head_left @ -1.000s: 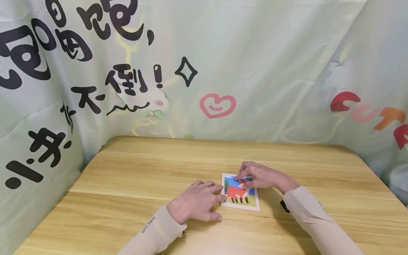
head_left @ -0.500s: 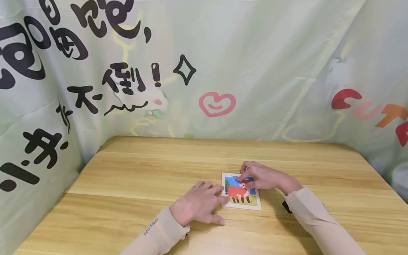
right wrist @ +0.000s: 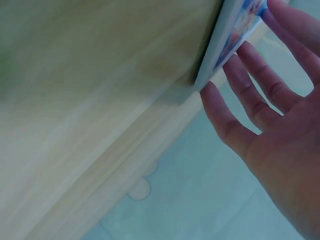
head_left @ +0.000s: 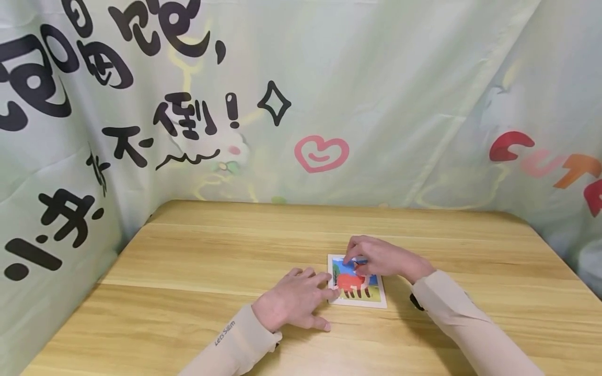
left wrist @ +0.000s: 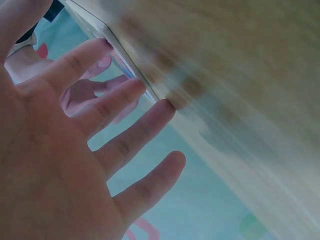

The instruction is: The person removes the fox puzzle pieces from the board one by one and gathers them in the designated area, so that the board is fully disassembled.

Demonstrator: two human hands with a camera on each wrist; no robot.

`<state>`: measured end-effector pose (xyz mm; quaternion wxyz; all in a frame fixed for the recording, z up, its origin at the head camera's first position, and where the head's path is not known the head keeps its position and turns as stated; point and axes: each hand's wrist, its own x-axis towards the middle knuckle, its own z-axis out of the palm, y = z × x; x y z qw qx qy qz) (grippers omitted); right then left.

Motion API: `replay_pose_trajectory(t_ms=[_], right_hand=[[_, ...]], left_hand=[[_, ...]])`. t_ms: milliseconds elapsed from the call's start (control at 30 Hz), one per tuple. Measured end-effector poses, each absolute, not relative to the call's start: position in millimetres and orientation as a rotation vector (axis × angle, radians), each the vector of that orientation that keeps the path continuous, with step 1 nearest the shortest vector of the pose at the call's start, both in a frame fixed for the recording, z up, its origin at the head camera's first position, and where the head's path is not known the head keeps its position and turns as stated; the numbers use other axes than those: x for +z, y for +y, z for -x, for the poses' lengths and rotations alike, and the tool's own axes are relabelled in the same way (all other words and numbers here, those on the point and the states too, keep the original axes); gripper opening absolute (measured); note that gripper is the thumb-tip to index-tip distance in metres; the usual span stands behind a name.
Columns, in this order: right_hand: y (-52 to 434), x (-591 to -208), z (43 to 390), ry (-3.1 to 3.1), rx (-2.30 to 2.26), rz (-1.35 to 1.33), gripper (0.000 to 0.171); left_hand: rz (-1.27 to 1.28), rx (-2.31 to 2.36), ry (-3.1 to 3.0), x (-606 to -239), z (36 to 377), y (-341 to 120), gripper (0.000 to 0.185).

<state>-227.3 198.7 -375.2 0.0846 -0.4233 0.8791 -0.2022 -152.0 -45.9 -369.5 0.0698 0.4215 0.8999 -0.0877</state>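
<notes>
A small square picture puzzle [head_left: 362,296] with a white border lies on the table, showing an orange-red animal with dark legs under a blue sky. My left hand [head_left: 295,300] rests at its left edge, fingers spread and thumb on the tabletop. In the left wrist view, fingertips [left wrist: 162,106] touch the puzzle's side. Over the upper part, my right hand [head_left: 380,257] pinches a small blue puzzle piece [right wrist: 262,10] between thumb and index finger. Most of this piece is hidden by the fingers. Its other fingertips [right wrist: 209,91] lie along the far edge of the puzzle.
The wooden table [head_left: 211,250] extends around the puzzle on all sides. Behind it hangs a pale green curtain [head_left: 385,104] with black lettering, a pink heart and coloured letters. Beige sleeves [head_left: 235,339] cover both forearms.
My right hand has shifted slightly left over the puzzle, and the animal's face is now covered. The left hand moved slightly right with its fingers still at the edge.
</notes>
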Motion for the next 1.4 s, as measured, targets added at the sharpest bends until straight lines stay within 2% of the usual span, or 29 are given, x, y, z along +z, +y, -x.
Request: replay_pose_trajectory(t_ms=[333,533,1133,1400], right_hand=[[183,-379,230,2.636,-0.613,1.289,0.045],[180,-381,231,2.598,-0.637,1.28,0.049],[175,-376,240,2.557,-0.527,1.353,0.04],[170,-377,247,2.49,-0.654,1.272,0.04]], left_hand=[[-1.254,-0.301,2.719,-369,153,-45,0.067],[-1.257,-0.306,2.719,-370,153,-45,0.065],[-1.22,-0.157,2.678,-371,157,-45,0.064],[-1.219,-0.165,2.668,-371,158,-45,0.063]])
